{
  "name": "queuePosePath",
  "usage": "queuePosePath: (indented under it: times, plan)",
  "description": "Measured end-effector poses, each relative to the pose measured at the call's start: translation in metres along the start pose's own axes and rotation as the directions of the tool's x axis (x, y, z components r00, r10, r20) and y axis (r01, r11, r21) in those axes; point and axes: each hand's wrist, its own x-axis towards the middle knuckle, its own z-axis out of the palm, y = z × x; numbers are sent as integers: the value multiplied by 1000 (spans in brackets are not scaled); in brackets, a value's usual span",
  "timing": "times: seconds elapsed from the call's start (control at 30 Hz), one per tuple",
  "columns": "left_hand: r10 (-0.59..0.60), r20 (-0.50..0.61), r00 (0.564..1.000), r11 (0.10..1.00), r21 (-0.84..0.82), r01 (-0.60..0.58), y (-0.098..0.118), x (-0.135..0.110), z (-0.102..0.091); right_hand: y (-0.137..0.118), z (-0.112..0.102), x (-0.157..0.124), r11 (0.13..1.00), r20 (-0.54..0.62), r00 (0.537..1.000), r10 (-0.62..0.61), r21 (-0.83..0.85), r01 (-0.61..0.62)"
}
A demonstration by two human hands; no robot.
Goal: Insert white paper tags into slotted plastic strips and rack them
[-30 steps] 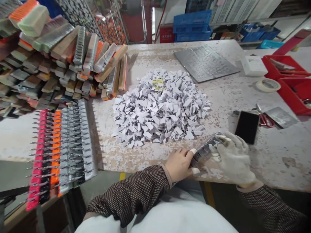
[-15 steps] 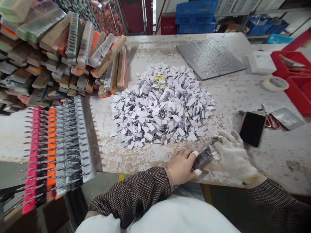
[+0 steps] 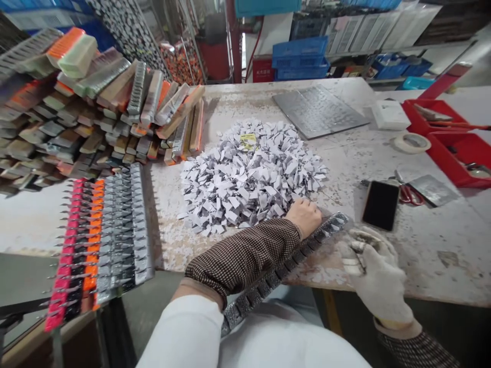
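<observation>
My left hand (image 3: 305, 217), bare, rests on the near edge of a heap of small white paper tags (image 3: 249, 179), its fingertips hidden from me. A yellow label (image 3: 248, 141) lies among the tags. A long grey studded metal strip (image 3: 286, 271) slants from the table down past my left sleeve toward my lap. In a white cotton glove, my right hand (image 3: 374, 271) sits just beside the strip's far end, fingers curled, with a small gap between them.
Stacked bundles of strips (image 3: 95, 112) and spiked pink, orange and silver rows (image 3: 99, 240) fill the left. On the worn table (image 3: 433, 255) are a metal plate (image 3: 318, 110), a phone (image 3: 380, 205), red scissors (image 3: 411, 195), tape (image 3: 411, 143) and a white box (image 3: 390, 115). Red trays (image 3: 456, 153) stand right.
My left hand has moved from the strip up onto the tag heap. The long strip now shows along its length, and my right hand has drawn back from it, lower right.
</observation>
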Motion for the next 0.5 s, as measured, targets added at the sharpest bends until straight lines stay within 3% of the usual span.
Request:
queuePosePath:
  times: [0.2, 0.27, 0.3, 0.33, 0.37, 0.4, 0.43, 0.47, 0.5]
  plan:
    - [-75, -15, 997, 993, -92, 74, -7, -14, -7, 3, -3, -26, 996, -69, 997, 46, 75, -41]
    - [-157, -53, 986, 935, -329, 131, -9, -27, -12, -4, 0, -23, 994, -76, 995, 66, 97, -59]
    - [-213, -52, 976, 829, -538, 152, -8, -35, -14, -10, 2, -20, 992, -97, 993, 60, 113, -49]
    - [-265, -29, 964, 634, -758, 152, -6, -44, -15, -16, 5, -15, 990, -131, 990, 42, 140, -24]
    - [-301, 14, 953, 361, -924, 128, -3, -55, -16, -23, 9, -10, 984, -168, 986, 12, 179, 19]
    - [-314, 66, 947, 69, -993, 92, 1, -66, -15, -31, 13, -5, 972, -197, 980, -24, 226, 69]
    - [-314, 110, 943, -164, -985, 60, 6, -77, -14, -38, 17, -1, 954, -227, 973, -52, 277, 115]
    - [-317, 146, 937, -326, -945, 37, 12, -88, -12, -46, 20, 4, 932, -248, 966, -72, 328, 153]
    - [-326, 178, 928, -426, -904, 24, 17, -98, -9, -53, 23, 7, 911, -260, 962, -79, 373, 176]
